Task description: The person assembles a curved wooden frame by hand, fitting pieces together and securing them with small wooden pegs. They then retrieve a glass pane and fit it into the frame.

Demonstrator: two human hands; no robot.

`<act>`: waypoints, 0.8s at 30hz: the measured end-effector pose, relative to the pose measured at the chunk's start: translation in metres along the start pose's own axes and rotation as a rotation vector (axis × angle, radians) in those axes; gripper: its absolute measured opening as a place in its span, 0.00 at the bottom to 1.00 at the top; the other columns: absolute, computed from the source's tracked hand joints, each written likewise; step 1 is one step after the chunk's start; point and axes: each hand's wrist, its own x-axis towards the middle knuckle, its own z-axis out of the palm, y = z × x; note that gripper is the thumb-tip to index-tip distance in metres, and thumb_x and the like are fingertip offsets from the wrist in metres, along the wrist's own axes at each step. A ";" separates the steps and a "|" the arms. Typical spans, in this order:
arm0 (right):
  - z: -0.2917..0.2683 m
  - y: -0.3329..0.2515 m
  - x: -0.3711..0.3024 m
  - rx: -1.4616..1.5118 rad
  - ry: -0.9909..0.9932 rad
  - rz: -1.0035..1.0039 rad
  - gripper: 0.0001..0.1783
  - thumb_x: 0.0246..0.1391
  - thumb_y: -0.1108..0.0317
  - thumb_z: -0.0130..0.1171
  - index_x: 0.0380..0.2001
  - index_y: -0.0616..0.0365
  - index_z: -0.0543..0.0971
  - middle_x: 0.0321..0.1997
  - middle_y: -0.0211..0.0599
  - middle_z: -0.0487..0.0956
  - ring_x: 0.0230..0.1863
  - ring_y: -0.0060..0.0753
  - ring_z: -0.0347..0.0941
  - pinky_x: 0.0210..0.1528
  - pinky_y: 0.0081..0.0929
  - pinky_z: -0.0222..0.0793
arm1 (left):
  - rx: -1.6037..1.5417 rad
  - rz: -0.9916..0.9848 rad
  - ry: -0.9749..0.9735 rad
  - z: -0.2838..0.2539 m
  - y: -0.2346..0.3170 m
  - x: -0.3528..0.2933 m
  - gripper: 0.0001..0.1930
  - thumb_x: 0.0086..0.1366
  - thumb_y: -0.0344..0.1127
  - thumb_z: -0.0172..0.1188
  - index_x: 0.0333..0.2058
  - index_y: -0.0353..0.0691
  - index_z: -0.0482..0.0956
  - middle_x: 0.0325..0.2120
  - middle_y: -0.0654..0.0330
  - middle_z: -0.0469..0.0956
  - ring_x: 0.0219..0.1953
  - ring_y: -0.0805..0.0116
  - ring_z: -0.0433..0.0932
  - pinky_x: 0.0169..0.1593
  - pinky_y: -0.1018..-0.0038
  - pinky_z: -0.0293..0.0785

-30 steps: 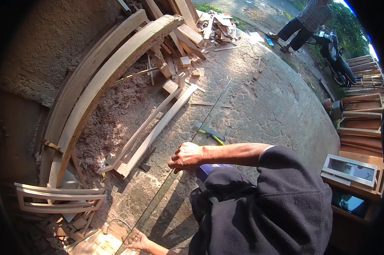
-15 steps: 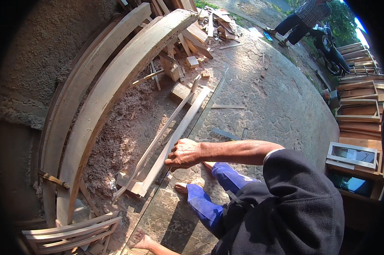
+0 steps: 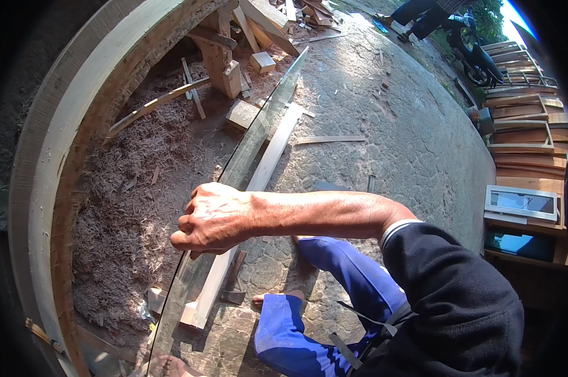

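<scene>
At left, above a pale wooden beam [image 3: 277, 147], slants a long glass pane [image 3: 252, 147]. Right hand [image 3: 215, 217]: grip curled closed over its edge; left hand [image 3: 177, 366], near end: closure indeterminable. Step judged as supporting; next move calls for even two-handed hold.

I'm looking for lettering now, and I'm reading none: not one word, number or sign is coming through legibly. On my blue trousers [image 3: 341, 262], a pale mark [image 3: 385, 271] is showing, but it's appearing too small and faint to read.
</scene>
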 end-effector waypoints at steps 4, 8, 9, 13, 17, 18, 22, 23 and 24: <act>0.054 0.024 -0.008 -0.080 0.122 -0.014 0.22 0.49 0.45 0.69 0.30 0.51 0.74 0.22 0.29 0.79 0.27 0.37 0.82 0.27 0.38 0.74 | 0.137 0.276 -0.064 -0.030 -0.021 0.049 0.16 0.69 0.53 0.56 0.42 0.49 0.82 0.36 0.64 0.84 0.42 0.65 0.81 0.52 0.60 0.79; 0.095 0.036 -0.011 -0.112 0.322 -0.094 0.28 0.47 0.39 0.69 0.26 0.54 0.75 0.15 0.30 0.78 0.23 0.40 0.82 0.21 0.39 0.72 | 0.204 0.414 -0.075 -0.054 -0.029 0.081 0.19 0.70 0.55 0.53 0.42 0.48 0.82 0.37 0.62 0.85 0.42 0.63 0.81 0.50 0.60 0.80; 0.103 0.037 -0.012 -0.145 0.335 -0.120 0.28 0.47 0.38 0.69 0.26 0.54 0.75 0.16 0.31 0.78 0.23 0.40 0.82 0.21 0.39 0.72 | 0.208 0.451 -0.086 -0.064 -0.028 0.089 0.19 0.71 0.56 0.52 0.42 0.47 0.82 0.38 0.62 0.85 0.42 0.63 0.82 0.50 0.59 0.80; 0.129 0.037 -0.015 -0.222 0.329 -0.195 0.31 0.47 0.35 0.67 0.26 0.54 0.75 0.16 0.31 0.79 0.24 0.41 0.82 0.20 0.40 0.73 | 0.195 0.374 -0.164 -0.108 -0.006 0.117 0.21 0.72 0.56 0.51 0.41 0.46 0.83 0.37 0.61 0.85 0.41 0.60 0.83 0.48 0.59 0.81; 0.146 0.038 -0.025 -0.219 0.344 -0.234 0.31 0.47 0.34 0.68 0.27 0.52 0.74 0.17 0.30 0.78 0.23 0.40 0.82 0.19 0.40 0.72 | 0.309 0.377 -0.242 -0.144 0.000 0.146 0.19 0.70 0.58 0.53 0.37 0.51 0.82 0.32 0.64 0.83 0.36 0.64 0.80 0.52 0.60 0.78; 0.148 0.040 -0.027 -0.233 0.345 -0.245 0.31 0.46 0.35 0.69 0.27 0.52 0.73 0.17 0.28 0.76 0.23 0.39 0.81 0.19 0.39 0.71 | 0.314 0.368 -0.213 -0.149 -0.002 0.151 0.16 0.69 0.57 0.55 0.36 0.52 0.82 0.29 0.67 0.82 0.35 0.66 0.79 0.53 0.60 0.76; 0.152 0.054 -0.030 -0.255 0.447 -0.313 0.31 0.46 0.36 0.70 0.26 0.50 0.70 0.19 0.26 0.74 0.23 0.40 0.79 0.20 0.39 0.70 | 0.238 0.243 -0.344 -0.153 -0.024 0.167 0.14 0.68 0.51 0.56 0.40 0.51 0.84 0.36 0.63 0.86 0.45 0.59 0.82 0.61 0.57 0.69; 0.154 0.057 -0.031 -0.255 0.435 -0.308 0.31 0.46 0.35 0.70 0.25 0.50 0.69 0.20 0.26 0.74 0.23 0.40 0.79 0.20 0.39 0.70 | 0.204 0.267 -0.314 -0.154 -0.028 0.166 0.15 0.68 0.51 0.56 0.40 0.50 0.84 0.38 0.62 0.85 0.46 0.57 0.81 0.62 0.55 0.69; 0.155 0.060 -0.031 -0.260 0.409 -0.296 0.31 0.46 0.35 0.69 0.25 0.49 0.69 0.20 0.25 0.74 0.24 0.40 0.79 0.20 0.39 0.70 | 0.174 0.293 -0.285 -0.153 -0.032 0.166 0.16 0.68 0.52 0.57 0.41 0.48 0.83 0.40 0.60 0.84 0.47 0.56 0.80 0.62 0.53 0.68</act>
